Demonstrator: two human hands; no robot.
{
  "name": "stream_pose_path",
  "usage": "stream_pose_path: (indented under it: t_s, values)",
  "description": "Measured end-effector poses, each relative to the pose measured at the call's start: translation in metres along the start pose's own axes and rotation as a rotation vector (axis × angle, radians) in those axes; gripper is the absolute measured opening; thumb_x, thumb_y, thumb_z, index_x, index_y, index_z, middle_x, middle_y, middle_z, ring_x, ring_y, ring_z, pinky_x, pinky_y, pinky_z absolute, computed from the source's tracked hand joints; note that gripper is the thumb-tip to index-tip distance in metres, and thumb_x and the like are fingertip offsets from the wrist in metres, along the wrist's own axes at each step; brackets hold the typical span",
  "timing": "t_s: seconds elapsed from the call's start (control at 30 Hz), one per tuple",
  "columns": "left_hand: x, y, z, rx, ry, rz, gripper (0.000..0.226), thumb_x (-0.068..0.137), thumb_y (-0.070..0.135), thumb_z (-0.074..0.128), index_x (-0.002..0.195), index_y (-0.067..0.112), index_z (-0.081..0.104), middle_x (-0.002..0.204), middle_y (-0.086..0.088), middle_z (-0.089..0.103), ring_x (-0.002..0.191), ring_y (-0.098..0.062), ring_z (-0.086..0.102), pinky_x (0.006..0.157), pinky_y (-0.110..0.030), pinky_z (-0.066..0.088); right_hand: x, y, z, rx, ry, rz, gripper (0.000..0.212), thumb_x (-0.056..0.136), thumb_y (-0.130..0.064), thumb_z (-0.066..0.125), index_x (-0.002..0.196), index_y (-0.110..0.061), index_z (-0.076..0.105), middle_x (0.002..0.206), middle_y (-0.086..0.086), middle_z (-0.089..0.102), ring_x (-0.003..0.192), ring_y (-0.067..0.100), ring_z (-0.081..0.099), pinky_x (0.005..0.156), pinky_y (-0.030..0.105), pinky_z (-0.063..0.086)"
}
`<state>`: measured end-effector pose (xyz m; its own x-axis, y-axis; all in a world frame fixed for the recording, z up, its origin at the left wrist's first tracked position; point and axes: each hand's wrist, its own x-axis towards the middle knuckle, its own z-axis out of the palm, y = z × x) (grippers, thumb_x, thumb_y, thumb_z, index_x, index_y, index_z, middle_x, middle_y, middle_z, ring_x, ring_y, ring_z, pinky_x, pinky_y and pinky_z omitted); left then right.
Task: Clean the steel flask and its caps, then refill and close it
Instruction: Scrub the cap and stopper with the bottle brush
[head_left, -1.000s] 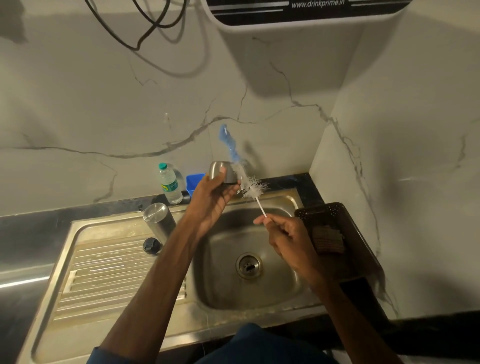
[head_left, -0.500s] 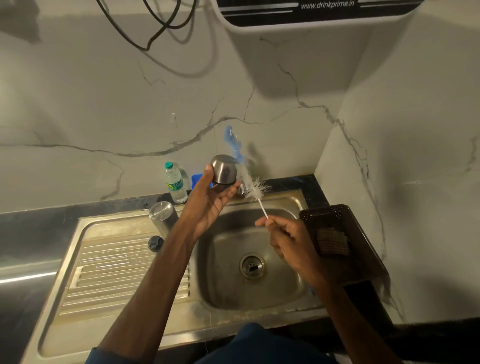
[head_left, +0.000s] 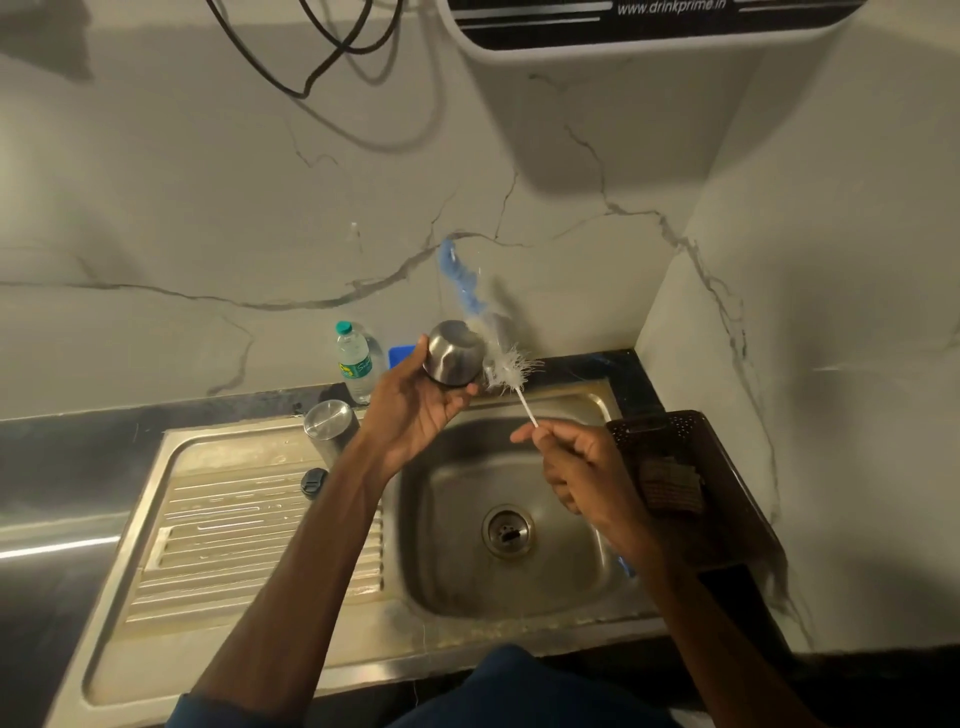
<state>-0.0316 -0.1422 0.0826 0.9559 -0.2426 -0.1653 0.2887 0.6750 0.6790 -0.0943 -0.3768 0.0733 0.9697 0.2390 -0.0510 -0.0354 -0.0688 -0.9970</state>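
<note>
Steel flask (head_left: 330, 431) stands on the sink (head_left: 145, 639) drainboard, left of the basin, with a small black cap (head_left: 314, 483) lying just nearer. Over the basin, the right hand (head_left: 582, 467) pinches the thin white handle of a bottle brush (head_left: 511, 371). Farther off, the left hand (head_left: 415, 410) grips the steel cap (head_left: 453, 359) between thumb and fingers, with the brush bristles just right of it. A plastic bottle (head_left: 355, 366) stands at the far wall.
</note>
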Motion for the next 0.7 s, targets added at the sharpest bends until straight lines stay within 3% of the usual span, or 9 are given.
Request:
stream_pose_path:
  t_s: [0.17,0.33,0.43,0.53,0.7]
  values:
    - [0.005,0.012,-0.013,0.031,0.085,0.055,0.068,0.102,0.042,0.057,0.155,0.003,0.040,0.121,-0.019,0.064,0.093,-0.028,0.064,0.078,-0.028,0.062,-0.011,0.016,-0.007,-0.142,0.013,-0.068,0.022,0.107,-0.018,0.054,0.110,-0.017,0.076,0.052,-0.009,0.044,0.044,0.003,0.037,0.045,0.016,0.033]
    - [-0.005,-0.001,0.004,0.433,-0.013,-0.023,0.039,0.104,0.037,0.057,0.136,0.015,0.060,0.111,-0.013,0.068,0.079,-0.021,0.060,0.061,-0.024,0.053,0.006,0.010,-0.011,-0.262,0.089,-0.135,0.021,0.106,-0.023,0.057,0.111,-0.022,0.077,0.052,-0.016,0.054,0.045,0.001,0.045,0.049,0.015,0.035]
    - [-0.003,-0.002,0.010,0.457,0.048,0.042,0.042,0.101,0.040,0.060,0.135,0.014,0.059,0.112,-0.009,0.069,0.083,-0.019,0.062,0.065,-0.025,0.054,0.008,0.010,-0.011,-0.306,0.102,-0.196,0.021,0.105,-0.022,0.057,0.111,-0.021,0.077,0.057,-0.023,0.058,0.048,0.002,0.048,0.051,0.017,0.037]
    - [0.003,0.007,0.000,0.403,0.137,0.124,0.038,0.103,0.040,0.060,0.132,0.016,0.062,0.115,-0.009,0.070,0.095,-0.021,0.064,0.075,-0.030,0.055,-0.004,0.028,-0.012,-0.311,0.066,-0.150,0.020,0.105,-0.020,0.058,0.112,-0.023,0.077,0.054,-0.015,0.055,0.047,0.003,0.044,0.049,0.024,0.037]
    - [-0.002,0.005,0.007,0.583,0.076,0.057,0.048,0.095,0.038,0.067,0.136,0.015,0.061,0.118,-0.011,0.069,0.088,-0.019,0.068,0.068,-0.027,0.057,0.000,0.018,-0.012,-0.305,0.115,-0.138,0.020,0.105,-0.017,0.058,0.112,-0.017,0.077,0.055,-0.024,0.058,0.046,0.002,0.049,0.049,0.016,0.037]
